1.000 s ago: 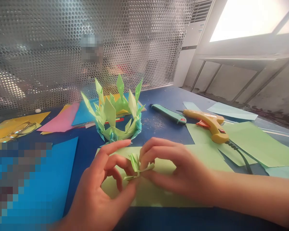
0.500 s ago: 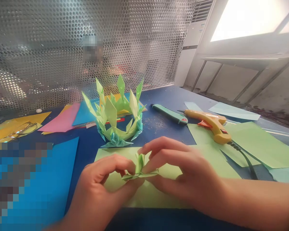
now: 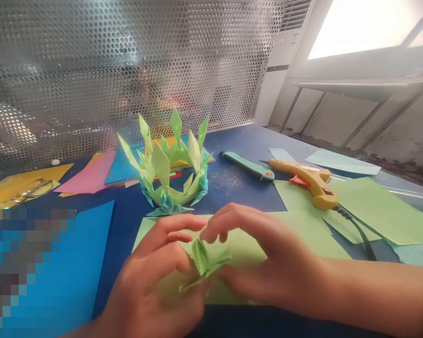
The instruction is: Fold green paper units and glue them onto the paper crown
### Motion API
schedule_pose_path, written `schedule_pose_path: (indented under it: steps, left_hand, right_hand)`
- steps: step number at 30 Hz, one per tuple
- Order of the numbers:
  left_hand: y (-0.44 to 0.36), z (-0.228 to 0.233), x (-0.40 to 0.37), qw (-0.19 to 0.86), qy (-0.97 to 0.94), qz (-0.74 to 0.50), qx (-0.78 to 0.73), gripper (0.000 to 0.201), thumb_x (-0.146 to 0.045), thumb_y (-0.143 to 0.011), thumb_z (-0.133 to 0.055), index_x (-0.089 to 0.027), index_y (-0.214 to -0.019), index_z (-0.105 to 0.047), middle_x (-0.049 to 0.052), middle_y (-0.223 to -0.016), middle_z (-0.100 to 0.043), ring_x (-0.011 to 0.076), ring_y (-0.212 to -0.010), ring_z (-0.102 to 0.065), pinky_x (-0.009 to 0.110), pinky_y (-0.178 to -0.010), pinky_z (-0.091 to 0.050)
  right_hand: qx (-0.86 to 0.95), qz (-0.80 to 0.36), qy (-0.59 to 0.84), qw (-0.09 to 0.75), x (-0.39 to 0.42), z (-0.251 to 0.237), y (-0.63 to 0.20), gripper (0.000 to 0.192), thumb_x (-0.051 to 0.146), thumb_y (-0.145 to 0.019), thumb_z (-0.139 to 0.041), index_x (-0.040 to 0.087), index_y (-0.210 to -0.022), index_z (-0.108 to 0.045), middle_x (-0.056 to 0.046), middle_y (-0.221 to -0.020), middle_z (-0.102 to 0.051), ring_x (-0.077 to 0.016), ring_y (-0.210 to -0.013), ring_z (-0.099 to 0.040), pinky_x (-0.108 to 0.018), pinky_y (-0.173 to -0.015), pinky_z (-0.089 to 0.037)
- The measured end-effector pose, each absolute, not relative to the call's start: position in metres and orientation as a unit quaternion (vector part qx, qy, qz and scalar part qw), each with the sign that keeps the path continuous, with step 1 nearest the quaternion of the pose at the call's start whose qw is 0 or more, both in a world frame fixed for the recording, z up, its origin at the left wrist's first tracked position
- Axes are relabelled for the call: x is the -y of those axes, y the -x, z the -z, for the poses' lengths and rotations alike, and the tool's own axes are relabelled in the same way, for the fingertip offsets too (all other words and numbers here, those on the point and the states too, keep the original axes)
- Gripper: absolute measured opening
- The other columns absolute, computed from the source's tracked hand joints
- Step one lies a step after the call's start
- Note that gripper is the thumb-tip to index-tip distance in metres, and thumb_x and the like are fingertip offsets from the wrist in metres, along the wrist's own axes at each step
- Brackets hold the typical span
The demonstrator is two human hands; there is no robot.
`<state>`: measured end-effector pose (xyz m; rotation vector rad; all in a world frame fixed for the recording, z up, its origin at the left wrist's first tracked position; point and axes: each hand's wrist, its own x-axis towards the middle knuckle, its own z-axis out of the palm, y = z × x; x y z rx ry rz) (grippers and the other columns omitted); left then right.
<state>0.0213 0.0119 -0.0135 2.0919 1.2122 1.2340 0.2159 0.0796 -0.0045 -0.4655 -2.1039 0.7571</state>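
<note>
A small folded piece of light green paper (image 3: 203, 263) is held in front of me, tilted, with pleated points standing up from its middle. My left hand (image 3: 158, 267) grips its left and lower part between bent fingers and thumb. From the right, my right hand (image 3: 264, 249) has its thumb at the paper's right edge and its curled index finger by the top points. Below both hands lies a flat light green sheet (image 3: 303, 234). Just beyond stands a green paper crown (image 3: 161, 166) with tall pointed leaves and blue-green folded pieces around its base.
On the blue table (image 3: 246, 197) lie a green-handled cutter (image 3: 248, 166) and a yellow glue gun (image 3: 303, 176) with a black cord. Blue card (image 3: 88, 263), pink paper (image 3: 88, 176) and glasses (image 3: 28, 192) are leftward. A perforated metal screen (image 3: 127, 70) rises behind.
The folded green paper has turned and tipped from nearly level to slanted. My left fingers have lifted and shifted around it, while my right index finger has moved up to its top.
</note>
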Motion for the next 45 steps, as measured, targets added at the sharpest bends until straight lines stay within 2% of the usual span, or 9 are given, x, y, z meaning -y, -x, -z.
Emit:
schedule_pose_path:
  steps: [4,6,17,22,25,31,35,40,45]
  left_hand:
    - [-0.025,0.013,-0.011,0.186,-0.753,-0.459,-0.433,0.026,0.0,-0.079,-0.058,-0.026,-0.079,-0.062,-0.008,-0.113,-0.059,0.004,-0.1,-0.068,0.005,-0.089,-0.049]
    - [-0.025,0.013,-0.01,0.167,-0.748,-0.473,-0.435,0.025,-0.001,-0.079,-0.056,-0.025,-0.078,-0.061,-0.008,-0.109,-0.06,0.0025,-0.097,-0.067,0.004,-0.089,-0.047]
    - [-0.021,0.012,-0.009,0.101,-0.795,-0.437,-0.408,0.031,0.006,-0.072,-0.052,-0.024,-0.077,-0.054,-0.006,-0.118,-0.062,0.0095,-0.111,-0.063,0.017,-0.103,-0.046]
    - [-0.026,0.022,-0.01,0.05,-0.778,-0.494,-0.385,0.029,0.004,-0.07,-0.055,-0.025,-0.076,-0.054,-0.003,-0.113,-0.065,0.016,-0.104,-0.066,0.03,-0.095,-0.053]
    - [-0.025,0.022,-0.009,0.058,-0.79,-0.471,-0.387,0.033,0.007,-0.068,-0.057,-0.025,-0.079,-0.055,-0.001,-0.109,-0.067,0.0181,-0.098,-0.066,0.034,-0.09,-0.054]
    - [-0.024,0.021,-0.007,0.048,-0.802,-0.461,-0.378,0.029,0.005,-0.07,-0.052,-0.024,-0.074,-0.052,0.001,-0.1,-0.063,0.0173,-0.088,-0.063,0.031,-0.077,-0.053]
    - [-0.025,0.026,-0.006,0.066,-0.785,-0.478,-0.388,0.029,0.004,-0.072,-0.052,-0.024,-0.076,-0.055,0.001,-0.103,-0.059,0.0171,-0.097,-0.062,0.027,-0.078,-0.052]
    - [-0.028,0.028,-0.002,0.068,-0.773,-0.487,-0.401,0.031,0.004,-0.076,-0.051,-0.025,-0.079,-0.057,0.0,-0.095,-0.059,0.0167,-0.102,-0.063,0.026,-0.084,-0.053]
    - [-0.028,0.026,0.0,0.076,-0.76,-0.478,-0.434,0.027,0.0,-0.076,-0.055,-0.026,-0.082,-0.054,0.0,-0.095,-0.061,0.0154,-0.083,-0.066,0.027,-0.073,-0.054]
  right_hand:
    - [0.842,-0.315,0.133,0.416,-0.081,0.006,-0.217,0.056,0.007,-0.062,-0.091,0.016,-0.11,-0.063,0.0,-0.098,-0.064,-0.0077,-0.085,-0.066,-0.011,-0.084,-0.052]
    - [0.845,-0.31,0.13,0.416,-0.082,0.007,-0.217,0.057,0.002,-0.061,-0.09,0.016,-0.11,-0.064,-0.001,-0.101,-0.063,-0.008,-0.087,-0.066,-0.011,-0.085,-0.051]
    - [0.838,-0.315,0.117,0.429,-0.083,0.006,-0.218,0.034,0.009,-0.067,-0.089,0.019,-0.083,-0.059,0.0,-0.097,-0.063,-0.0074,-0.082,-0.064,-0.013,-0.082,-0.053]
    - [0.855,-0.318,0.112,0.395,-0.082,0.007,-0.221,0.034,0.011,-0.072,-0.085,0.021,-0.094,-0.061,-0.001,-0.099,-0.059,-0.0108,-0.082,-0.064,-0.018,-0.08,-0.055]
    - [0.856,-0.329,0.105,0.385,-0.083,0.008,-0.221,0.037,0.006,-0.069,-0.084,0.022,-0.091,-0.059,0.0,-0.098,-0.057,-0.0105,-0.083,-0.063,-0.018,-0.08,-0.054]
    - [0.864,-0.342,0.075,0.36,-0.082,0.006,-0.222,0.037,0.009,-0.071,-0.084,0.021,-0.096,-0.06,0.0,-0.094,-0.058,-0.009,-0.078,-0.06,-0.015,-0.074,-0.053]
    - [0.873,-0.32,0.092,0.357,-0.082,0.003,-0.225,0.028,0.015,-0.076,-0.083,0.021,-0.092,-0.061,-0.001,-0.096,-0.055,-0.0094,-0.079,-0.06,-0.015,-0.075,-0.053]
    - [0.881,-0.322,0.06,0.341,-0.083,0.003,-0.226,0.019,0.015,-0.083,-0.077,0.02,-0.09,-0.059,0.001,-0.082,-0.062,-0.0106,-0.075,-0.06,-0.017,-0.074,-0.051]
    - [0.879,-0.314,0.066,0.353,-0.084,0.001,-0.225,0.007,0.021,-0.092,-0.07,0.018,-0.091,-0.063,-0.002,-0.081,-0.069,-0.012,-0.075,-0.064,-0.022,-0.079,-0.051]
